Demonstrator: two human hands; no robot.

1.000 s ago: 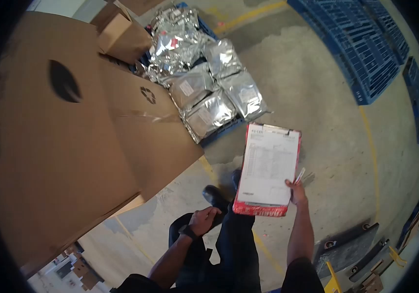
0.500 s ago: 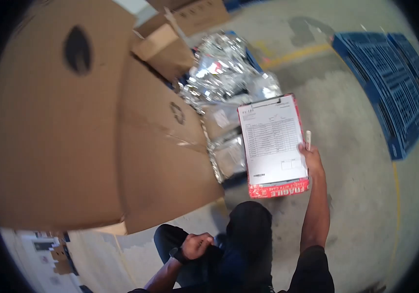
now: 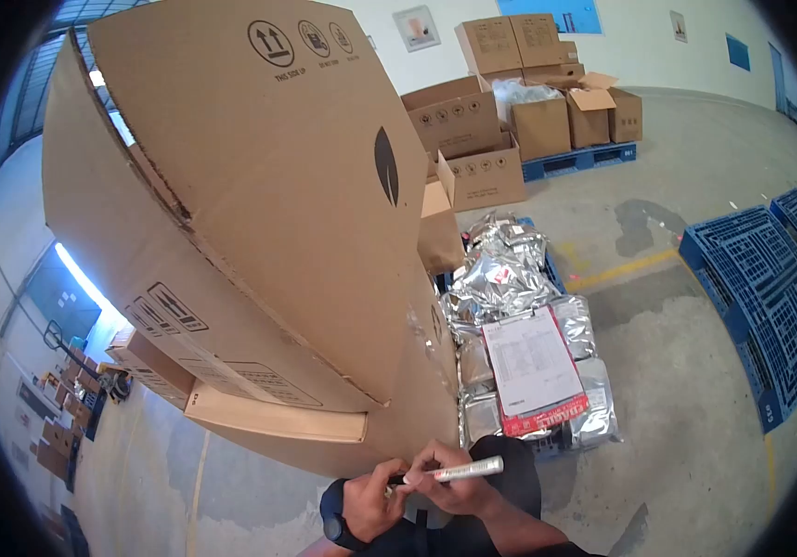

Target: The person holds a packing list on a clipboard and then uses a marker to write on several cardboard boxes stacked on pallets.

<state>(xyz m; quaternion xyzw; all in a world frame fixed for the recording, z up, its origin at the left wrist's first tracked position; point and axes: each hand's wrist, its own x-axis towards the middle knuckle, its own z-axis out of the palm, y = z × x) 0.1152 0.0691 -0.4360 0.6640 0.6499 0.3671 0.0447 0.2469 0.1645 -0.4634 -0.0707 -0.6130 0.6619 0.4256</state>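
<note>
Hands meet low in the view, just below the large brown cardboard carton (image 3: 259, 213) that towers over them. The right hand (image 3: 454, 483) pinches a slim white marker pen (image 3: 459, 472) between curled fingers, the pen lying nearly level with its tip pointing away from the carton. The left hand (image 3: 375, 501), with a dark watch at the wrist, closes its fingers on the pen's dark end nearest the carton. Beside the carton's lower corner, a red-edged clipboard with a printed white sheet (image 3: 533, 367) lies flat on a heap of silver foil pouches (image 3: 500, 278). Farther from the carton sit blue plastic pallets (image 3: 770, 297) on the concrete floor (image 3: 677, 446).
</note>
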